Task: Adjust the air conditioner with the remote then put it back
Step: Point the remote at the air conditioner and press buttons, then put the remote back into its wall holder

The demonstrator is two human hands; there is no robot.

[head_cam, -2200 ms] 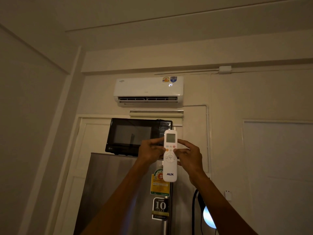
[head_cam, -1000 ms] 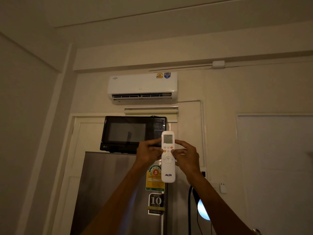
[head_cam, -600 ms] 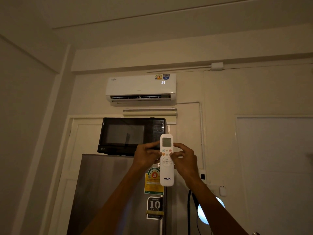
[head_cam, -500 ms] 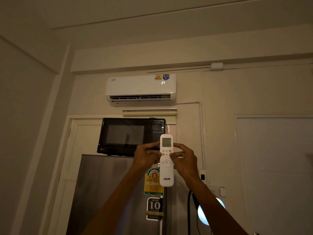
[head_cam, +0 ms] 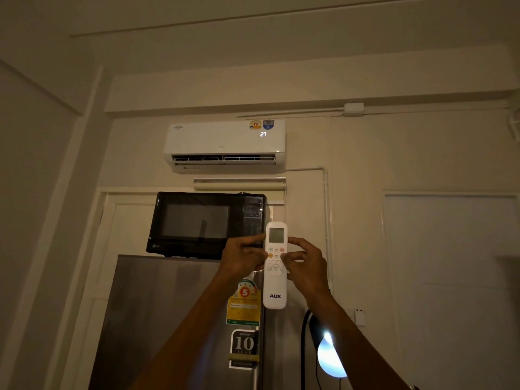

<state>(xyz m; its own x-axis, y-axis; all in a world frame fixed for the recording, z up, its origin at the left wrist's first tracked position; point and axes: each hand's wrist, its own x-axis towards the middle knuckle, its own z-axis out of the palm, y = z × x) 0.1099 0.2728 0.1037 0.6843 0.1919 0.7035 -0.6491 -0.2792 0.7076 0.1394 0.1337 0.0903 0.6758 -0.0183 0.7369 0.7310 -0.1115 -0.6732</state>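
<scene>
A white remote point(head_cam: 275, 288) marked AUX stands upright in front of me, screen at the top, aimed up toward the wall. My left hand point(head_cam: 242, 258) grips its left edge. My right hand point(head_cam: 306, 267) holds the right edge, with the thumb resting on the buttons below the screen. High on the wall hangs the white air conditioner point(head_cam: 225, 144), its louvre open and its display showing 27.
A black microwave point(head_cam: 202, 225) sits on a steel fridge point(head_cam: 168, 319) covered with stickers, right behind the remote. A white door point(head_cam: 450, 277) is at the right. A bright light point(head_cam: 330, 358) and a dark cable point(head_cam: 303, 347) show beside the fridge.
The air conditioner's display, dark a second ago, shows 27 again. Both hands and the remote have held nearly still; the view shifted slightly.
</scene>
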